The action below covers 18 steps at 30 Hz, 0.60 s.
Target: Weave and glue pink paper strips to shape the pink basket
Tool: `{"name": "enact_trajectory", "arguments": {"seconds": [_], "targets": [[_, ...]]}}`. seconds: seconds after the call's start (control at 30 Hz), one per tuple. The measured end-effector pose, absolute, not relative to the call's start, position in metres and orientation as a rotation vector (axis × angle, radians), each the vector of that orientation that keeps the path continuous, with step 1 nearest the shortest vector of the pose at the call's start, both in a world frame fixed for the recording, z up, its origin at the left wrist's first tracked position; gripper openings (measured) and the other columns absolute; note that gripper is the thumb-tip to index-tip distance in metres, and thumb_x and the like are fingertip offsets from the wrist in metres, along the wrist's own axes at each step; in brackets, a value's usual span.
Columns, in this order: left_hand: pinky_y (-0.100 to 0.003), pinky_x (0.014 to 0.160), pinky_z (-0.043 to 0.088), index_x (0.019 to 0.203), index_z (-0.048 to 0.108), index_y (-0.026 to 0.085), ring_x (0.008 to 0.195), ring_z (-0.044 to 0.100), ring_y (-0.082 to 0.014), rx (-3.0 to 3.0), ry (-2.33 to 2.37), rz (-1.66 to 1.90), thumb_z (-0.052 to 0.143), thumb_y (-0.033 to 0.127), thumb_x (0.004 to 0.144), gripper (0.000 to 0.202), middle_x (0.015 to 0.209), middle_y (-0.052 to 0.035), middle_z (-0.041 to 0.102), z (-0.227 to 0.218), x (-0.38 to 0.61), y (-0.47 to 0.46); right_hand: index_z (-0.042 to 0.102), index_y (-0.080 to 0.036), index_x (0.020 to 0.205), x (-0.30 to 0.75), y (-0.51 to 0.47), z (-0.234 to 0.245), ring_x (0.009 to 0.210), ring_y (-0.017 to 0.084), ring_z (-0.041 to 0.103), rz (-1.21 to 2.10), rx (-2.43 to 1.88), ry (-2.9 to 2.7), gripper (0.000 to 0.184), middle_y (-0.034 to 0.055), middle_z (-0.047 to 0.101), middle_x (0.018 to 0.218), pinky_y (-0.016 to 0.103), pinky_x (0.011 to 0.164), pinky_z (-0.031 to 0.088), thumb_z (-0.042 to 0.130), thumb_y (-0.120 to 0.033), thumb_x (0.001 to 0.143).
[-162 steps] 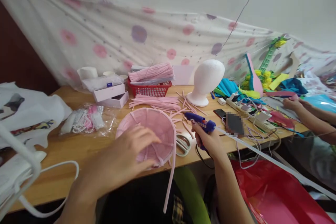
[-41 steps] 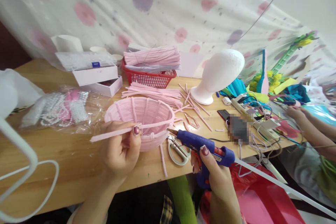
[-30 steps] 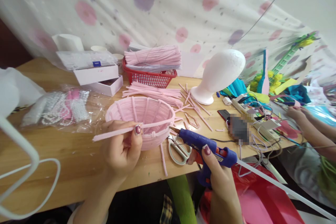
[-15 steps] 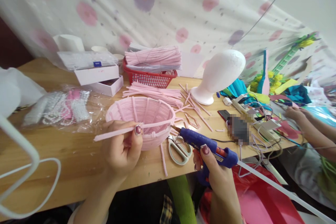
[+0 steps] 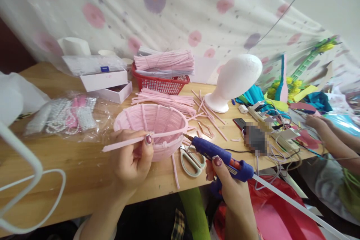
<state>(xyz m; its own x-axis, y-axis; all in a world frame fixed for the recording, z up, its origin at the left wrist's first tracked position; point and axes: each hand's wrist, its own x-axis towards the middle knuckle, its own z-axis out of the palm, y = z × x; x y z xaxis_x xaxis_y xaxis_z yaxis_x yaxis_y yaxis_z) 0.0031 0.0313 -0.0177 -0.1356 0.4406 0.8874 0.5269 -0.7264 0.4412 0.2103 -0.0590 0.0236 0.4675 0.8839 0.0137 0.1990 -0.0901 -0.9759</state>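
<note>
My left hand (image 5: 134, 153) is closed, pinching a pink fuzzy pipe cleaner (image 5: 120, 144) between thumb and fingers. The strip runs along the near rim of a pink woven basket (image 5: 165, 114), and its free end sticks out to the left. My right hand (image 5: 225, 180) grips a blue hot glue gun (image 5: 210, 149) by its handle, with a long white glue stick (image 5: 292, 197) coming out of the back. The gun's nozzle is close to the basket's right rim; whether it touches I cannot tell. Scissors (image 5: 193, 162) with pale handles lie between basket and gun.
Behind the basket lie loose pink pipe cleaners (image 5: 165, 99) and a red basket (image 5: 160, 83) full of bundles. A white foam head (image 5: 236, 78) stands right of them. Power strips with cables (image 5: 284, 138) and another person's hands (image 5: 317, 122) are at right; bagged beads (image 5: 67, 114) at left.
Almost nothing differs. The glue gun and my right hand have shifted very slightly left; my left hand keeps its pinch on the pipe cleaner.
</note>
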Motion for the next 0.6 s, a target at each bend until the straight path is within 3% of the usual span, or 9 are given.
{"name": "enact_trajectory", "arguments": {"seconds": [0.2,0.27,0.43,0.6], "targets": [[-0.034,0.072,0.050,0.094,0.067,0.020,0.074,0.065,-0.0178,-2.018,-1.156,-2.018,0.064,0.017,0.094,0.004,0.079,-0.0024,0.070,-0.019,0.002,0.032,0.070,-0.019,0.065,0.210,-0.064,0.023,0.052,0.015,0.047,0.697,-1.583,-1.029,0.048,0.0023,0.059,0.060,0.027,0.048,0.038,0.074,-0.063,0.083],[-0.033,0.071,0.050,0.096,0.068,0.019,0.074,0.065,-0.0177,-2.016,-1.163,-1.996,0.064,0.017,0.094,0.004,0.079,-0.0027,0.070,-0.021,0.002,0.032,0.073,-0.019,0.072,0.209,-0.065,0.025,0.054,0.015,0.049,0.605,-1.582,-1.085,0.044,0.0019,0.059,0.062,0.027,0.049,0.041,0.073,-0.061,0.084],[-0.032,0.070,0.050,0.101,0.068,0.019,0.073,0.064,-0.0171,-2.000,-1.150,-1.955,0.063,0.019,0.096,0.008,0.082,-0.0032,0.071,-0.023,0.004,0.034,0.067,-0.019,0.065,0.208,-0.058,0.027,0.049,0.013,0.045,0.345,-1.609,-1.182,0.046,-0.0026,0.048,0.053,0.025,0.049,0.040,0.071,-0.059,0.086],[-0.034,0.074,0.050,0.099,0.067,0.020,0.071,0.063,-0.0175,-1.993,-1.073,-1.949,0.063,0.016,0.094,0.007,0.081,-0.0032,0.072,-0.022,0.005,0.035,0.073,-0.017,0.073,0.204,-0.052,0.025,0.050,0.013,0.050,0.025,-1.684,-1.102,0.043,-0.0011,0.056,0.054,0.026,0.050,0.040,0.070,-0.057,0.088]]}}
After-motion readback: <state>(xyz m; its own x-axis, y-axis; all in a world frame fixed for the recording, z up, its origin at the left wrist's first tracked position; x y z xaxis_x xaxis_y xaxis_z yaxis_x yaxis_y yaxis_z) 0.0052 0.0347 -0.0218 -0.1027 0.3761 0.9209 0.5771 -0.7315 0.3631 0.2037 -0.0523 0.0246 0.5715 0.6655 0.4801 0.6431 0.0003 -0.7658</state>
